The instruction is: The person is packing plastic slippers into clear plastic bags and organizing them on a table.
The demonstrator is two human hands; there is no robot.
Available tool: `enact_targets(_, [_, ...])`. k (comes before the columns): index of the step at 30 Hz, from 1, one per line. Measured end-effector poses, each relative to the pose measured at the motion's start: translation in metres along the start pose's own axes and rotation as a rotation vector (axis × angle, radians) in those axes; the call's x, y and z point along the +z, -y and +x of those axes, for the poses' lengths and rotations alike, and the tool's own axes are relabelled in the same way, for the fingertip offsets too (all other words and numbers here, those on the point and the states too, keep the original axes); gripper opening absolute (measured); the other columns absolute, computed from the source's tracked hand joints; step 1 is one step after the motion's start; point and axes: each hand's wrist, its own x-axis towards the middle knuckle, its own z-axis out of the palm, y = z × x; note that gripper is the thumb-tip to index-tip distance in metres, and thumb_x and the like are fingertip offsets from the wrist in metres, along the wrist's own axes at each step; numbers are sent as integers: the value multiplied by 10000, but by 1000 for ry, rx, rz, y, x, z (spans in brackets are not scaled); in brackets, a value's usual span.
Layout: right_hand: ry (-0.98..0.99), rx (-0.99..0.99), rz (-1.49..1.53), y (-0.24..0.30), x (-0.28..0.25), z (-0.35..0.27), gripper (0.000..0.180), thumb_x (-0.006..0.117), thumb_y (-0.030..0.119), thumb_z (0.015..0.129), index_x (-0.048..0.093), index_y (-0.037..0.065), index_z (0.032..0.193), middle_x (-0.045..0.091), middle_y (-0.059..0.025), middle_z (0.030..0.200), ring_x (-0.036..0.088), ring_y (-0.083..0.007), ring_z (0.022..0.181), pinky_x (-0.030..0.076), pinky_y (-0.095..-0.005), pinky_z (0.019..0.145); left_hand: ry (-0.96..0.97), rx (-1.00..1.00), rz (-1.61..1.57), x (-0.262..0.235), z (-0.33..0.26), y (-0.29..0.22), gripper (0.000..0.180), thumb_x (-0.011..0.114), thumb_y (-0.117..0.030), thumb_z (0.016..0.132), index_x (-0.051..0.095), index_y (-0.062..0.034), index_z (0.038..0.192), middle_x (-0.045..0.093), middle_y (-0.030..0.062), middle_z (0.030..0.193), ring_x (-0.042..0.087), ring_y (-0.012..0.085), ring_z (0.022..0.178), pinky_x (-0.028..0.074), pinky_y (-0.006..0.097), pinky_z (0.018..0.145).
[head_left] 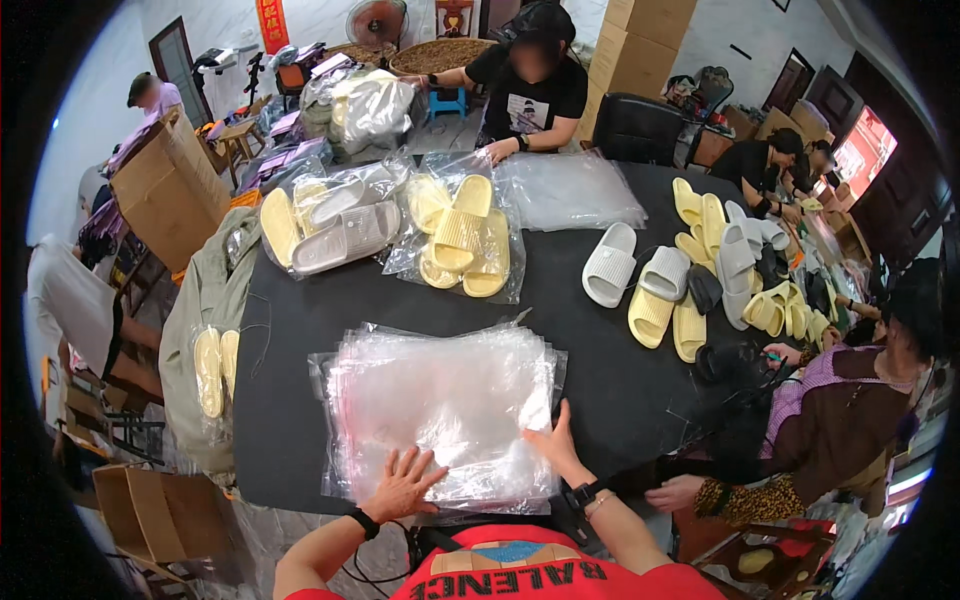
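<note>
A left hand (404,482) lies spread, gripping nothing, on stacked clear plastic bags (445,385). The right hand (556,446) touches their edge; whether it pinches any cannot be told.

Left hand (405,482) splayed, right hand (557,443) thumb-out

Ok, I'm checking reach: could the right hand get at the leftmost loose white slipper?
Yes, probably with a stretch: the right hand touches the bag stack, and only black tabletop shows between hand and white slipper.

Cardboard boxes (635,55) rise behind a black chair (637,130) (a fan (376,20) stands farther left).
</note>
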Motion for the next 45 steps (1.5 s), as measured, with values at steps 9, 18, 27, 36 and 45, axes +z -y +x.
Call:
enact_targets(9, [360,-882,-761,13,8,-77,628,489,562,812,418,219,1333,268,-113,1436,229,-346,1315,109,-672,981,25,-14,16,6,4,0,835,614,-615,681,300,-299,1387,276,133,1433,194,379,1329,88,616,1025])
enact_targets(18, [287,-929,-533,-26,19,-62,440,476,404,878,507,195,1264,375,-70,1395,314,-269,1297,118,-570,1045,24,2,3,0,-1,3,753,533,-625,748,311,-288,1384,252,138,1449,185,384,1337,90,609,1031])
enact_targets(27, [470,-350,-584,22,31,-65,472,596,439,779,544,182,1171,310,-84,1421,200,-270,1344,66,-640,1018,-50,-42,-372,-21,12,22,682,580,-494,794,321,-232,1368,306,136,1403,250,363,1295,231,588,978])
enact_targets(36, [241,-755,-656,-30,42,-81,899,580,680,666,257,296,1412,107,-110,1496,23,-340,1377,-21,-745,933,-12,-65,-77,-16,-6,37,882,604,-659,664,318,-239,1385,243,154,1440,127,418,1337,97,729,932])
enact_targets(45, [137,-851,-673,-61,62,-70,900,516,739,657,279,299,1406,158,-93,1493,69,-319,1377,15,-725,949,-64,-68,-84,3,-6,34,875,625,-647,646,373,-185,1345,268,185,1417,145,439,1322,110,732,907])
